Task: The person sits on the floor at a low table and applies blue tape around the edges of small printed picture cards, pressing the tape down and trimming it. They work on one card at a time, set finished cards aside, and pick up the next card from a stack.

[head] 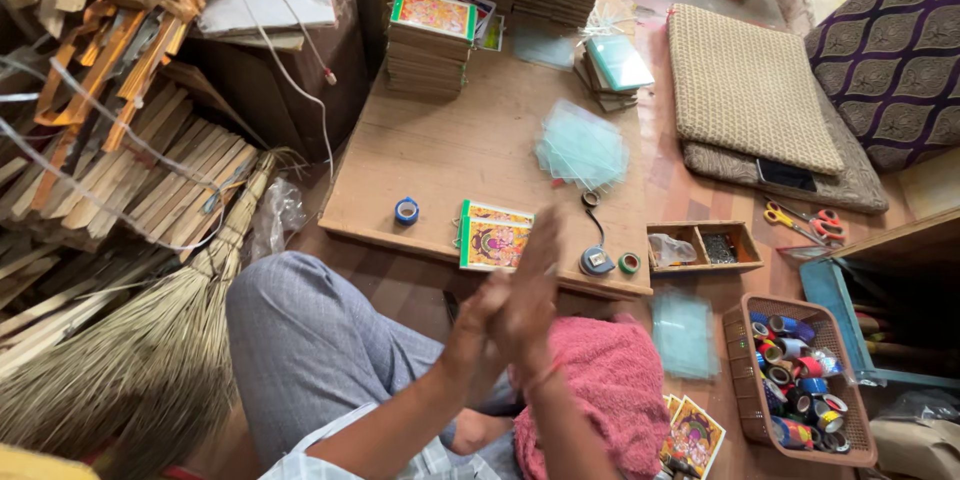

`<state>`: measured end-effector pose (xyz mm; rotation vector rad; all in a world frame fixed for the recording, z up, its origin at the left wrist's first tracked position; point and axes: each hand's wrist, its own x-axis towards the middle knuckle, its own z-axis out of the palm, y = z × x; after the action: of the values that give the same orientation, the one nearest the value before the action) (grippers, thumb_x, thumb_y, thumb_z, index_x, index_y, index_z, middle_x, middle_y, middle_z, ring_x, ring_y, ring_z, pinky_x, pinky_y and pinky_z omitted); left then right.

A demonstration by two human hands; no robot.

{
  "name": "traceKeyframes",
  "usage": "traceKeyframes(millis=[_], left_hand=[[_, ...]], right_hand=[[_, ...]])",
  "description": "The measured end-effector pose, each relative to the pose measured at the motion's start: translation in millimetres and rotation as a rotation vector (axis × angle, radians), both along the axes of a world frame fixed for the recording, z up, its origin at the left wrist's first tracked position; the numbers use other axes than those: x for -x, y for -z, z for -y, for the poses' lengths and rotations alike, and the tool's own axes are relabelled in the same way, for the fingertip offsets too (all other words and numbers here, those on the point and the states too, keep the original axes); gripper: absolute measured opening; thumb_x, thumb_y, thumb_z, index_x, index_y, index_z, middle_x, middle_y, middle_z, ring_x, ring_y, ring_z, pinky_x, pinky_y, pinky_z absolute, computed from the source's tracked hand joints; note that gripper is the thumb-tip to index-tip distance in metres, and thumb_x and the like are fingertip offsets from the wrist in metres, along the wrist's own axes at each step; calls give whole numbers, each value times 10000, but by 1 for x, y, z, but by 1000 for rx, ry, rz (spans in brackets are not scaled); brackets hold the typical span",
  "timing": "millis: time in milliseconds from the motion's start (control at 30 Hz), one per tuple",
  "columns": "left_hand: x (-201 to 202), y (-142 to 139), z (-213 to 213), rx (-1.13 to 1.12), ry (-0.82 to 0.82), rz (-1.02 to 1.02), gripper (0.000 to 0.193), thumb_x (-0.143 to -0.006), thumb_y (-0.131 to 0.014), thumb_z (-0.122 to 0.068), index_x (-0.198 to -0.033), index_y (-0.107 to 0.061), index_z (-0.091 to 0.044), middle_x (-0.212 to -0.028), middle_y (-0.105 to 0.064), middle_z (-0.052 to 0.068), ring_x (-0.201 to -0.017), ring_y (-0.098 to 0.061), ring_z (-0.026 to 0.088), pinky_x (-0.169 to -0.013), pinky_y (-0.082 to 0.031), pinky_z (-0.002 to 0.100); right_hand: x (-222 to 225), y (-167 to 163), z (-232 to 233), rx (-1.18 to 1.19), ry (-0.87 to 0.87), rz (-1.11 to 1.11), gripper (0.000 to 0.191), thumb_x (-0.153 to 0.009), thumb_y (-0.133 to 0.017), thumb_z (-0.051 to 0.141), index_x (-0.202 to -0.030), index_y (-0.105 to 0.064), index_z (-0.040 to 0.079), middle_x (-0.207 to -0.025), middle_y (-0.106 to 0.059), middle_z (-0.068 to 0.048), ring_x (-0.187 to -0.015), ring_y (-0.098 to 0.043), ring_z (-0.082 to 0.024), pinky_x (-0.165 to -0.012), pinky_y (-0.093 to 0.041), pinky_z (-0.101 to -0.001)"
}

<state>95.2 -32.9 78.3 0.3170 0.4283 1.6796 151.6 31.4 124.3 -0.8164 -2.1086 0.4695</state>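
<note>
Pressing left hand (487, 305) flat against right hand (532, 285), both empty, above framed picture (494, 242).

My pink towel (610, 390), my grey checked trousers (310, 340), green-bordered orange pictures (494, 240), blue tape roll (406, 211), brown basket (745, 380), purple patterned cushion (890, 50).

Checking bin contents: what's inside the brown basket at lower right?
The basket holds a heap of tape rolls in mixed colours. Whatever lies beneath the top rolls, and the basket floor, is covered.
</note>
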Motion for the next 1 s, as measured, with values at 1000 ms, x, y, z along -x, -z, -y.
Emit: traceKeyframes(millis=[1000], left_hand=[[60, -30, -27, -140, 114, 342, 703, -1001, -531, -602, -1447, -466, -63, -1383, -580, 264, -1298, -570, 377, -1138, -448, 506]], right_hand=[[-70, 22, 88, 26, -138, -41, 783, -1019, -541, 571, -1481, -467, -57, -1563, -502, -267, -1545, -415, -450, -1307, -276, -543]])
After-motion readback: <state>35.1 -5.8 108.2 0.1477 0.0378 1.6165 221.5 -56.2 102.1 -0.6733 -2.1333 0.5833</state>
